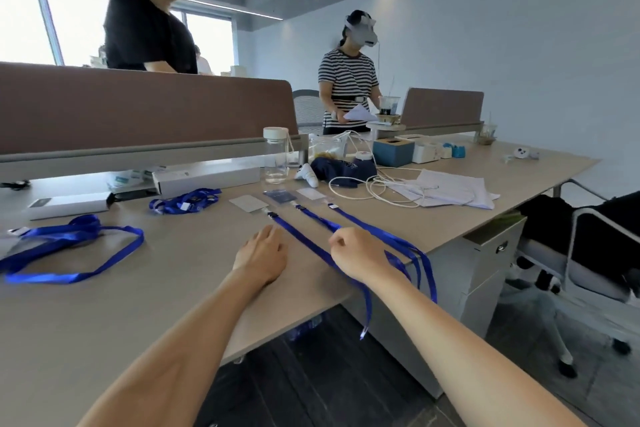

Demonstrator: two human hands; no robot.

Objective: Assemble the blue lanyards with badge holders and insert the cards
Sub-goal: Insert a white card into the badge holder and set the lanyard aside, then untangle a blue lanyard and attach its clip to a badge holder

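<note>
Your left hand (261,253) lay flat on the surface (166,288), palm down and fingers straight, holding nothing. It rested just beside the left lanyard (301,236).

Your right hand (360,253) was curled into a loose fist. The middle lanyard (318,217) ran straight into its knuckles, so the fingers appeared to grip that strap.

Three blue lanyards stretched side by side from your hands toward the far side, the right lanyard (374,229) outermost. Their near ends passed under your right wrist and hung over the surface edge. Each far end carried a clip and met a badge holder:
- a pale one (247,202) on the left
- a dark one (278,196) in the middle
- a clear one (311,193) on the right

I cannot tell whether cards sat inside them.

Well to the left, a loose lanyard (69,243) sprawled in an open loop. A bundle of lanyards (185,199) lay beyond it, near a long white box (207,177). A clear bottle (275,156) stood upright behind the badge holders. White cables (381,187) and papers (450,187) lay to the right.
</note>
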